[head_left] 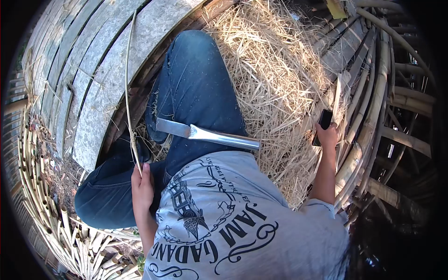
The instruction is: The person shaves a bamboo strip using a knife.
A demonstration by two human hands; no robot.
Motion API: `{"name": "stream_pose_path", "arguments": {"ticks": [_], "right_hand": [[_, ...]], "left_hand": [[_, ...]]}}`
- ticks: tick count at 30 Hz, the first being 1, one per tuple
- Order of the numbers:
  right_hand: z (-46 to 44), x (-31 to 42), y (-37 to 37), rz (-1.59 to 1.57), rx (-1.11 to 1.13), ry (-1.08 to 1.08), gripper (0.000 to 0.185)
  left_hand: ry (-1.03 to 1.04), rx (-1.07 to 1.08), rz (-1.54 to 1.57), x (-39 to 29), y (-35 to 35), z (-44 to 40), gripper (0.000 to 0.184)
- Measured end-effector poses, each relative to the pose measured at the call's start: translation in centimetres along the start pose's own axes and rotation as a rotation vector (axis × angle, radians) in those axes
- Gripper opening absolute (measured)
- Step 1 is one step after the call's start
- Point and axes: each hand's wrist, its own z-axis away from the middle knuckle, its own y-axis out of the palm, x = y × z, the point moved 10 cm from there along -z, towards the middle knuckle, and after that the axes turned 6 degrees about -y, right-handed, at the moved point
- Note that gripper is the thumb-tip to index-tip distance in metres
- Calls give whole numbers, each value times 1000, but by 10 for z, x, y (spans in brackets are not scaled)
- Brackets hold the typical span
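My left hand [143, 190] is closed around the lower end of a long thin bamboo strip [127, 84], which reaches up past my knee and over the boards. Off to the right, my right hand [328, 135] grips a dark, flat, phone-like object [325, 119] above the shavings, beside the bamboo poles. Its exact kind is hard to make out. Across my thigh lies a tool with a flat, dull blade and a shiny tubular metal handle [226, 138]; neither hand touches it.
Grey wooden boards [112, 70] slope at the upper left. Bamboo shavings [275, 88] are heaped to the right of my raised knee. Curved bamboo poles [371, 126] stand along the right side. Cut bamboo pieces [88, 249] lie at the lower left.
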Motion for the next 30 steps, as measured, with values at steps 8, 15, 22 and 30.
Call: {"name": "stream_pose_path", "arguments": {"ticks": [8, 15, 22, 30], "right_hand": [[-19, -63, 47, -173, -19, 37, 95], [9, -37, 11, -307, -365, -97, 79], [25, -7, -18, -185, -486, -134, 82], [34, 11, -30, -237, -588, -135, 81]], "left_hand": [[1, 29, 38, 5, -2, -3, 22], [30, 16, 56, 7, -4, -6, 21], [23, 12, 1, 6, -3, -3, 19], [41, 15, -4, 5, -3, -2, 19]]}}
